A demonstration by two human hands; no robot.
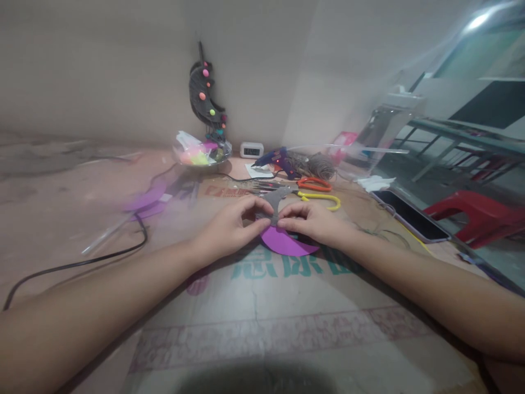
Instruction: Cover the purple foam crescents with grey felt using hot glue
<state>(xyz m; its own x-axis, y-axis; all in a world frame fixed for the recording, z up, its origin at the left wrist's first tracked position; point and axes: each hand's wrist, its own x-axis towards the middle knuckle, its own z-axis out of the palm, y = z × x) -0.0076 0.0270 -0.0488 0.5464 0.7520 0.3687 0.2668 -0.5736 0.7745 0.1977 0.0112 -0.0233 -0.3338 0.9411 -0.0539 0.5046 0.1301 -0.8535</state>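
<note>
My left hand point(229, 227) and my right hand point(311, 221) meet in the middle of a flat cardboard sheet point(254, 306). Both pinch a grey curved cut-out piece point(275, 203) between thumb and fingers; the piece rises upright from between them. Under the fingertips lies a purple half-round paper piece point(285, 243), flat on the cardboard. Both hands are closed on the grey piece.
Behind the hands lie orange-handled scissors point(314, 183), a yellow hook-shaped tool point(324, 198), a blue glue gun point(274, 158), a small clock point(251, 149), and a glass dish point(200, 156) of bright scraps with a dark decorated ornament point(205, 96). A phone point(410, 214) lies right. A black cable point(82, 262) runs left.
</note>
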